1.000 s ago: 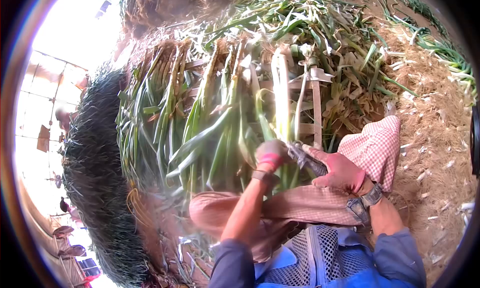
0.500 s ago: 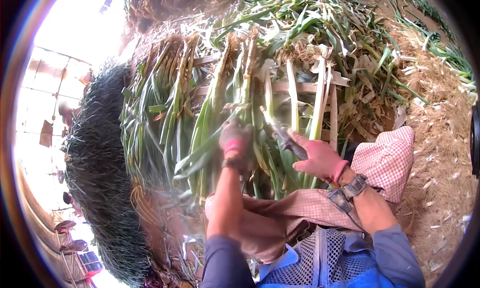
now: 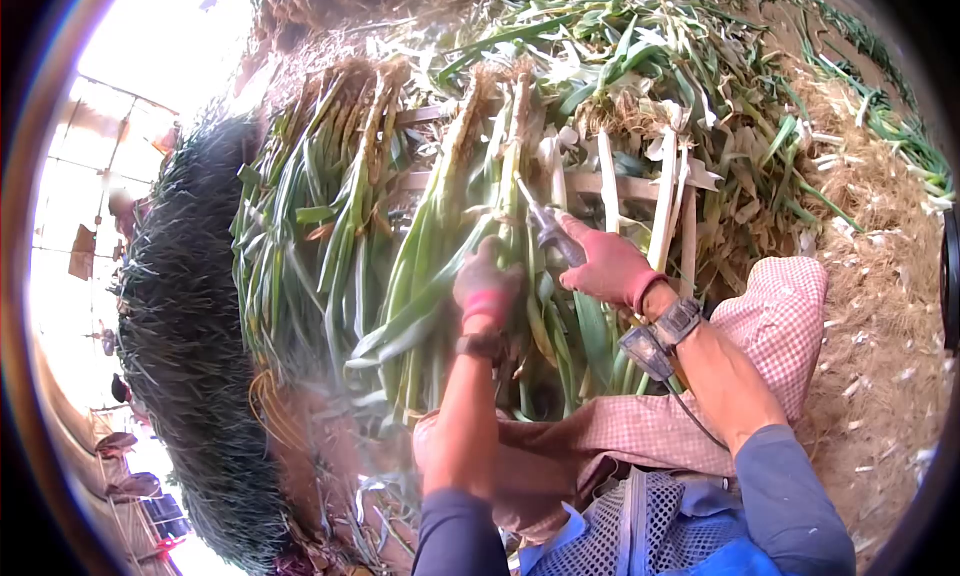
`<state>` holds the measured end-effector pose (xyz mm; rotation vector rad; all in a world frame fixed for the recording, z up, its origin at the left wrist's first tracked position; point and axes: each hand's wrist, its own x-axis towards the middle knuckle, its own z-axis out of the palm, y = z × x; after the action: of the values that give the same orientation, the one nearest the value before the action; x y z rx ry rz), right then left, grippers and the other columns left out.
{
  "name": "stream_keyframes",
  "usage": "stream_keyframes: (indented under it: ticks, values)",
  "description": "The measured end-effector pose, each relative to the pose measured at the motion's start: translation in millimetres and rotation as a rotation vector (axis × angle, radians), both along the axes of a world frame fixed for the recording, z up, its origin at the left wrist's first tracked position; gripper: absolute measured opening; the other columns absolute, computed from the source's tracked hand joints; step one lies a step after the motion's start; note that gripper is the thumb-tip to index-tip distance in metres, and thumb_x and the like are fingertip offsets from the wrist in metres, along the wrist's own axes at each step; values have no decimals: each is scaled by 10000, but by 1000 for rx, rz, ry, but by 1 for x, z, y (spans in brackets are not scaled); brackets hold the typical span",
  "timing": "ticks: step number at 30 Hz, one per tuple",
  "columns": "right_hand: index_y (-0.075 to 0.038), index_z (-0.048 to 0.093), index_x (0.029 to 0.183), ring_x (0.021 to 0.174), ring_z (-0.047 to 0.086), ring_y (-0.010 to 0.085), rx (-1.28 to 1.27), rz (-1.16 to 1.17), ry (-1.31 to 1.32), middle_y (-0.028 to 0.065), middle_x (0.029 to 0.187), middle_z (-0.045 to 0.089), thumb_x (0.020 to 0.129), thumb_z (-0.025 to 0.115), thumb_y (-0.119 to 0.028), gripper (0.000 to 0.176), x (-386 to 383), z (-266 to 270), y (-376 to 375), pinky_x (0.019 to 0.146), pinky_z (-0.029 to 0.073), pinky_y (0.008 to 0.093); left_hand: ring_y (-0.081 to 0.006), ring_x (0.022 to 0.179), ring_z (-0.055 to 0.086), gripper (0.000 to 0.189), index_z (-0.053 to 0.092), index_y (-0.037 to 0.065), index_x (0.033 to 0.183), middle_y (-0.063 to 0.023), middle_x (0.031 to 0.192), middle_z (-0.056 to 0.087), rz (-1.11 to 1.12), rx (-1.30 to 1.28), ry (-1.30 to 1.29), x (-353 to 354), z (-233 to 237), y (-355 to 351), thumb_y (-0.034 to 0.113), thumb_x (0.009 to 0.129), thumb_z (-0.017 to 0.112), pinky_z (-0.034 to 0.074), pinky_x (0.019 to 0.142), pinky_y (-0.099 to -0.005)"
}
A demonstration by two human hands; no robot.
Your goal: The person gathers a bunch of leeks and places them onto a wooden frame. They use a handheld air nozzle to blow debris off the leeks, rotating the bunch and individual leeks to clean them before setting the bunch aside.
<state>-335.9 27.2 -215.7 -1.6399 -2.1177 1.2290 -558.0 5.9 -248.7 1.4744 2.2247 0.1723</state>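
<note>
Long green onion stalks [image 3: 425, 241] lie side by side over a wooden frame [image 3: 628, 186], roots toward the top. My left hand [image 3: 488, 279], in a dark and pink glove, is closed round green leaves of a stalk at the middle. Just to its right, my right hand [image 3: 612, 263], in a pink glove, grips a dark-handled tool [image 3: 550, 228]. The tool's thin tip points up and left, beside the stalk. Peeled white stalks [image 3: 665, 201] lie to the right of the tool.
A tall stack of dark green onions [image 3: 185, 306] stands at the left. Leaf waste [image 3: 740, 156] is heaped at the upper right. Cut roots and white scraps cover the ground [image 3: 870, 376] at the right. A checkered cloth [image 3: 780, 311] covers my legs.
My right hand and the tool have moved up and left, closer to the stalk. My left hand has shifted slightly right. The view has shifted a little.
</note>
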Motion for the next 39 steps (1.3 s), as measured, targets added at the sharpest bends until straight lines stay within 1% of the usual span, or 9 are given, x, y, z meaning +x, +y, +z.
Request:
stream_keyframes:
  ticks: [13,16,21,24,27,29,31,37,39]
  values:
    - [-120,409,1642,1066,730,374,-31,-101,-97,246,1196,744,784,735,-251,927,-26,21,112,956,556,432,-349,1244,697,826,600,25,1493,-224,1359,713,-35,24,-294,-5,-13,3,401,797,838,524,1076,-403]
    - [-127,402,1649,1076,724,371,-19,-105,-142,240,1204,743,805,744,-256,919,-30,5,135,974,546,415,-216,1031,749,667,666,-60,1362,-170,1165,785,-2,94,-430,-16,-41,-1,257,806,854,568,939,-330]
    - [-142,419,1642,1055,738,324,-69,-107,-57,205,1203,752,775,756,-223,934,-19,12,114,919,564,408,-98,841,690,473,721,-73,1203,-68,985,779,107,78,-744,-22,-52,-12,141,801,852,566,812,-266]
    - [-169,355,1683,765,663,231,-102,-115,-25,123,858,709,753,751,-265,1015,-1,22,79,736,529,356,-111,820,674,440,729,-64,1156,-53,948,760,164,49,-787,-15,-29,-15,134,784,855,558,799,-275]
    - [-181,324,1694,886,717,258,-185,-12,13,166,1072,756,758,763,-308,1042,27,28,26,831,557,370,-109,790,648,378,734,-51,1086,-36,900,733,121,83,-695,-10,-24,-19,122,772,854,543,761,-274]
    - [-188,317,1698,839,699,252,-131,95,40,123,924,700,790,753,-350,1020,44,21,-18,798,553,365,-236,854,706,450,726,-92,1114,-172,956,766,156,46,-769,-10,-27,-19,190,791,862,573,787,-357]
    - [-185,326,1694,814,701,268,-143,165,29,123,882,689,800,748,-385,1008,56,33,-60,794,561,380,-229,868,707,432,719,-85,1121,-182,979,765,129,54,-755,-10,-17,-19,166,797,855,572,778,-368]
    - [-163,342,1677,939,719,384,-86,183,-38,227,1006,721,787,741,-388,1001,77,69,-109,881,565,445,-133,898,683,786,529,-84,1498,-84,1127,746,150,170,-1058,3,-36,-26,47,768,791,568,822,-284]
    - [-167,342,1678,955,720,383,-118,197,-78,222,1007,721,787,735,-390,999,81,70,-111,889,563,447,-211,1192,676,936,357,-109,1608,-215,1450,638,8,239,-814,13,-43,-32,66,806,807,553,998,-297]
